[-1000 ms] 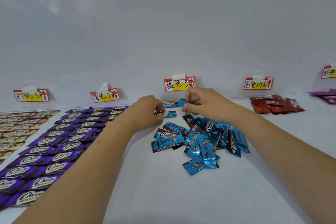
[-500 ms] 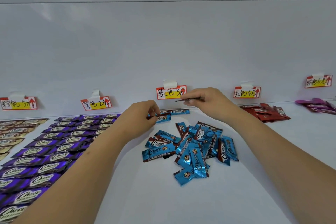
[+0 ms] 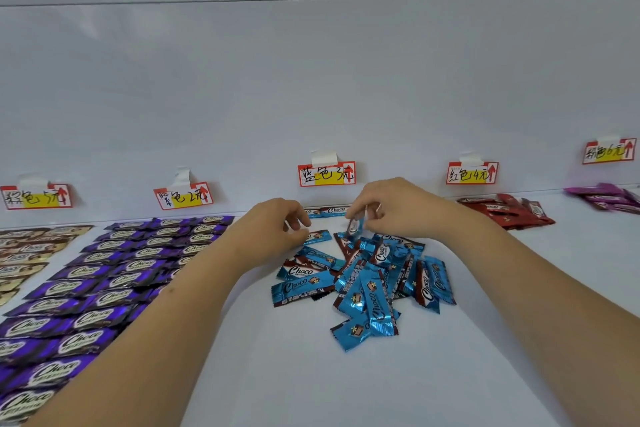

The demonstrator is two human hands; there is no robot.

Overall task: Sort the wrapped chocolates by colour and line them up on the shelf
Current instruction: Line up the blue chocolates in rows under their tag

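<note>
On the far left of the white shelf [image 3: 270, 374] lie gold-brown chocolates [image 3: 26, 255] in rows, and just beside them the purple chocolates [image 3: 104, 288] are lined up in neat columns under their price tag [image 3: 183, 196]. Right of these, the left hand [image 3: 268, 232] has its fingers curled, thumb and fingertips pinching the near end of a blue chocolate [image 3: 320, 236] that lies flat on the shelf behind the heap. A further blue bar [image 3: 329, 211] lies along the back wall below the blue price tag [image 3: 327, 174]. The right hand [image 3: 394, 208] pinches another blue bar [image 3: 356, 226], which hangs tilted from its fingertips just above the pile of blue chocolates [image 3: 367, 282]. That pile is a loose jumble of shiny blue wrappers with brown ends and white "Choco" lettering, overlapping at all angles. Farther right lie the red chocolates [image 3: 509, 213] in a rough heap, then the pink-purple ones [image 3: 606, 198] at the edge.
</note>
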